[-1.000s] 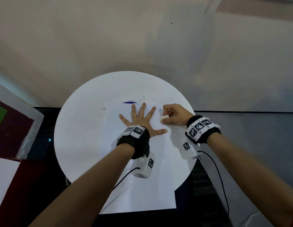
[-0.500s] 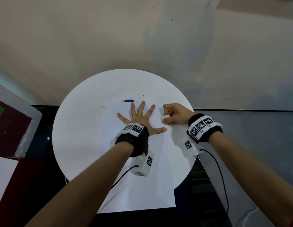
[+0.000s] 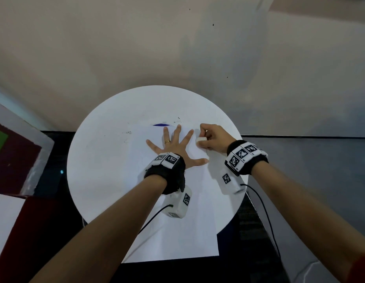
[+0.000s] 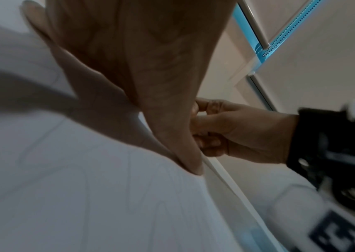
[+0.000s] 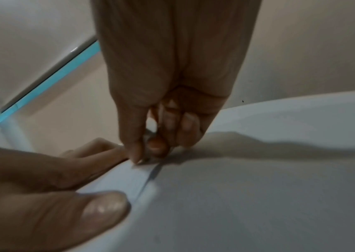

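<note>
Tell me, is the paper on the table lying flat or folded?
Flat. The paper lies spread on the round table, with the left hand pressed open on it.

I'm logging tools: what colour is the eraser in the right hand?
White eraser, pinched by the right hand; clearest in the head view.

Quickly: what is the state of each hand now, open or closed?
Left hand: open, fingers spread flat on the paper.
Right hand: closed, pinching a small white block.
</note>
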`<state>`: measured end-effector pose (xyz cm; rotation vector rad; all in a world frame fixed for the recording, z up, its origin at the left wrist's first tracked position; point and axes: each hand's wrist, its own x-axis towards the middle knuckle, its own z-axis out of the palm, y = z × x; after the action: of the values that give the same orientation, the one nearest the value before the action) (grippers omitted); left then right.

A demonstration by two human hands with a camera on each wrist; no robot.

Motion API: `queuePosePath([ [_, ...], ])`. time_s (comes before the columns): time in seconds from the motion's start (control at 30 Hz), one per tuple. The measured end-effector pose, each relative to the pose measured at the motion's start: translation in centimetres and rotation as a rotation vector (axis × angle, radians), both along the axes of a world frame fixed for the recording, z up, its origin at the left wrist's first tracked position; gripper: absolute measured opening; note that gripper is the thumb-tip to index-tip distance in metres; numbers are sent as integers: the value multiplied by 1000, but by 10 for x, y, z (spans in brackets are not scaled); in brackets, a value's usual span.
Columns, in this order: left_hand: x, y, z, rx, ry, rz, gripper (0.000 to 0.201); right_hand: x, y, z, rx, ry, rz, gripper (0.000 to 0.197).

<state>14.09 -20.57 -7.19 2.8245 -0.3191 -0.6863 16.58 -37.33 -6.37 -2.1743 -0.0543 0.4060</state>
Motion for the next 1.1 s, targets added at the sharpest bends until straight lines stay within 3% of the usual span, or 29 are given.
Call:
queuePosePath([
  [0.07, 0, 0, -1, 0, -15, 1, 108, -2, -2, 2, 34, 70, 52, 32],
  [0.2, 0, -1, -1, 0, -3, -2, 109, 6, 7, 3, 1, -38, -29, 26],
  [0.33, -1, -2, -2, -17, -32, 13, 114, -1, 10, 2, 45, 58, 61, 33],
  [0.43, -1, 5, -1, -20, -9, -16, 119, 4, 7, 5, 3, 25, 27, 27],
  [0.6, 1, 30, -2, -40, -55, -117, 109, 4, 9, 10, 17, 81, 53, 30],
  [0.73, -2, 25, -3, -15, -46, -112, 112, 8, 23, 7, 6, -35, -27, 30],
  [0.87, -2, 26, -4, -15, -52, -118, 113, -4, 16, 8, 24, 36, 7, 29],
  [1.0, -3, 27, -6, -11, -60, -146, 112, -6, -3, 11, 182, -227, -336, 13],
  [1.1, -11, 24, -9, 52, -113, -168, 103, -16, -5, 6, 13, -230, -199, 11],
])
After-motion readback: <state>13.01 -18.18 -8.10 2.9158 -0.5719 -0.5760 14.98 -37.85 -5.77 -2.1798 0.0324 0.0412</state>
